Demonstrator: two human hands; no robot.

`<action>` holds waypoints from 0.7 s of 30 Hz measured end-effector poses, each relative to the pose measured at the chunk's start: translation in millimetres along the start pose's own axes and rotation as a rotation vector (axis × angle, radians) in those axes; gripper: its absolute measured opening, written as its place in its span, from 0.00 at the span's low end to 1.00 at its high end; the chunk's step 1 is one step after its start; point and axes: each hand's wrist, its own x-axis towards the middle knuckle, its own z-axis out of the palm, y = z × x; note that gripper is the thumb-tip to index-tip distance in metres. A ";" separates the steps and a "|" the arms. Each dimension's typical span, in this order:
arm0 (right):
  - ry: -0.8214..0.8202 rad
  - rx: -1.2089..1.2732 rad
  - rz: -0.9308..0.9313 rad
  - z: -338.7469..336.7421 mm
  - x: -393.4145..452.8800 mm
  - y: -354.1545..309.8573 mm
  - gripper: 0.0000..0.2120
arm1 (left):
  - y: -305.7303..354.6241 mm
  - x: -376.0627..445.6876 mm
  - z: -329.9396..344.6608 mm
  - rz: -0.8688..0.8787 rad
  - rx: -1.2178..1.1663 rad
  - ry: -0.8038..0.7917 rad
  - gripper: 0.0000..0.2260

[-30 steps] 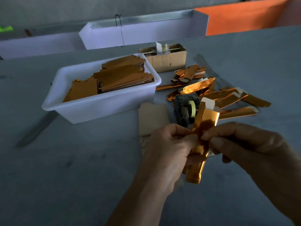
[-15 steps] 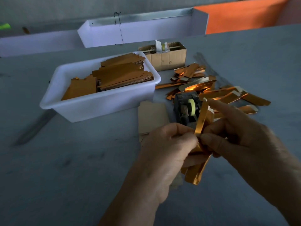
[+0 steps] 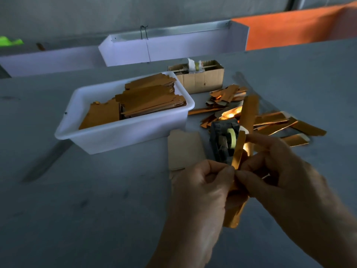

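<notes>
Beyond the left hand (image 3: 201, 192), to its left, a white rectangular plastic tub (image 3: 125, 139) holds stacks of flat copper-brown card blanks (image 3: 150, 99); farther past both hands a small brown cardboard box (image 3: 201, 82) holds white and yellowish bits (image 3: 192, 64). The left hand and right hand (image 3: 286, 182) meet above the grey tabletop (image 3: 96, 209), each pinching a shiny gold foil card strip (image 3: 238, 151), nearly upright between them.

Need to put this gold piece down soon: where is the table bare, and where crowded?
Bare table lies left of the left hand, in front of the white tub, and right of the right hand, nearer than the gold pile. Crowded: between tub, tape dispenser and cardboard box.
</notes>
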 end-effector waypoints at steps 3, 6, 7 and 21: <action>0.020 -0.055 0.016 2.8 -0.7 -1.3 0.30 | -1.8 -0.8 1.9 0.035 0.029 0.031 0.07; 0.030 -0.083 0.064 5.1 -0.4 -2.4 0.31 | -11.7 -2.7 6.1 0.146 0.164 0.131 0.07; 0.031 -0.073 0.082 5.2 0.3 -3.2 0.32 | -14.7 -3.5 8.0 0.208 0.216 0.174 0.06; 0.113 0.049 0.069 6.6 9.7 -11.5 0.28 | -9.9 -7.4 4.8 0.582 0.460 0.360 0.04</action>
